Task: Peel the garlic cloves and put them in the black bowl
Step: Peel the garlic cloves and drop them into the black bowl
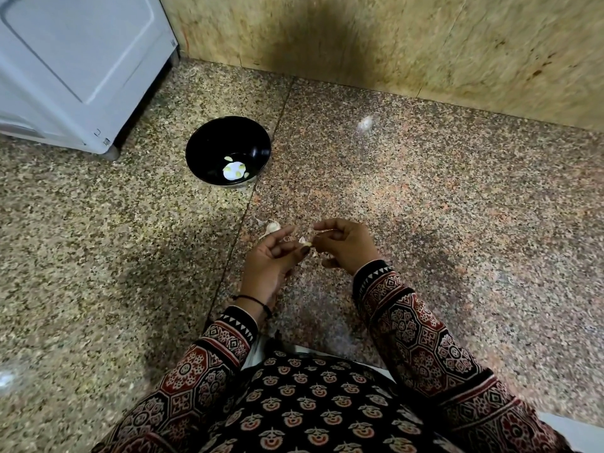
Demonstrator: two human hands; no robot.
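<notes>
Speckled stone floor (425, 207) holds the black bowl (197, 140), peeled cloves (228, 157) already inside, well apart from the hands. Left hand (268, 263) pinches a garlic clove (305, 240) steady while the right hand (346, 246) pinches its skin (322, 233), likely to strip it.

Layout as I read it from my station:
- Floor (130, 240): carries everything listed.
- Bowl (222, 138): on the floor, ahead and left of both grips, well apart from them.
- Cloves (233, 170): in the bowl, at its bottom.
- Appliance (75, 60): far left, behind the bowl.
- Wall (392, 44): behind all.
- Left grip (271, 259), right grip (343, 243): centre, side by side, pinching a garlic clove (305, 241) between them.
- Loose garlic (273, 227): on the floor just beyond the left grip.
</notes>
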